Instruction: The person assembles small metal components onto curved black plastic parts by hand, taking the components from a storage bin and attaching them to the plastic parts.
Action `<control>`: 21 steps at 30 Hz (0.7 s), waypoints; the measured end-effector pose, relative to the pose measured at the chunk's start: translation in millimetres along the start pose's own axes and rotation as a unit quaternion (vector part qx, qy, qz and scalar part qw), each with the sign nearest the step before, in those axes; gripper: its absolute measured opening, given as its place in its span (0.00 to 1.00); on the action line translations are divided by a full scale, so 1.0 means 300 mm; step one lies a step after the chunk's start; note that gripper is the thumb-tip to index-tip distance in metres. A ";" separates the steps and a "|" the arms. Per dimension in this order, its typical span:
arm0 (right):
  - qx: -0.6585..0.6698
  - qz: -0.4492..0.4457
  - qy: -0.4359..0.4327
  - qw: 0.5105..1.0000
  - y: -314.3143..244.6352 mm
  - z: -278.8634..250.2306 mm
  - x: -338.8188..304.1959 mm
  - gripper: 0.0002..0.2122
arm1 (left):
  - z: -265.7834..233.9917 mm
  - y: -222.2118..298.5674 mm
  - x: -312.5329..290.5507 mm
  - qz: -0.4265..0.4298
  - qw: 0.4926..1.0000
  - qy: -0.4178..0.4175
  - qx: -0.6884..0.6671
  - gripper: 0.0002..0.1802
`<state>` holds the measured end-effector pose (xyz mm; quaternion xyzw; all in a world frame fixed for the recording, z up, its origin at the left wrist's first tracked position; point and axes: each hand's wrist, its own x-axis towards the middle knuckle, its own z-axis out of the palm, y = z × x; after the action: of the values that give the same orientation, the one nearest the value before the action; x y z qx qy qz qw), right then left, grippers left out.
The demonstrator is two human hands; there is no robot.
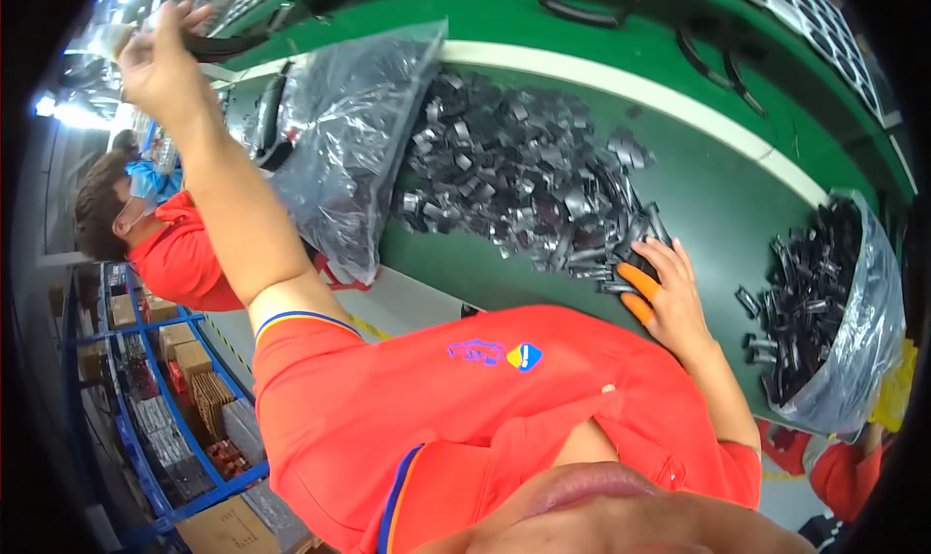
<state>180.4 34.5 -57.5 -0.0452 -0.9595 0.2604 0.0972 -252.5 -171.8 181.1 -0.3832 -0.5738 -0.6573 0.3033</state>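
Note:
My left hand (163, 64) is raised at the far upper left, its fingers apart. Right beside them is a dark curved part (228, 47); whether the fingers touch it I cannot make out. My right hand (674, 297) lies at the right end of a wide pile of small black plastic pieces (524, 166). Two of its fingers wear orange finger cots (638, 280). The fingers are stretched out and touch the pieces at the pile's edge. A large clear plastic bag (354, 132) covers the left side of the pile.
At right, a clear bag (853, 331) spills black pieces (800, 302). Beyond a pale rail (659, 93), more curved parts (577, 11) lie on a green surface. A masked co-worker in red (184, 253) sits at left by blue shelving (160, 389); another person (849, 476) is lower right.

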 end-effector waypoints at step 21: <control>0.686 0.089 0.276 0.667 -0.077 -0.218 0.173 0.16 | 0.668 0.297 -0.756 -0.564 0.522 -0.210 -0.604 0.20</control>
<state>142.5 54.0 18.0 -0.1211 -0.4310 0.8282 0.3371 -28.2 2.7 43.9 -0.1973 -0.1819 -0.7805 -0.5647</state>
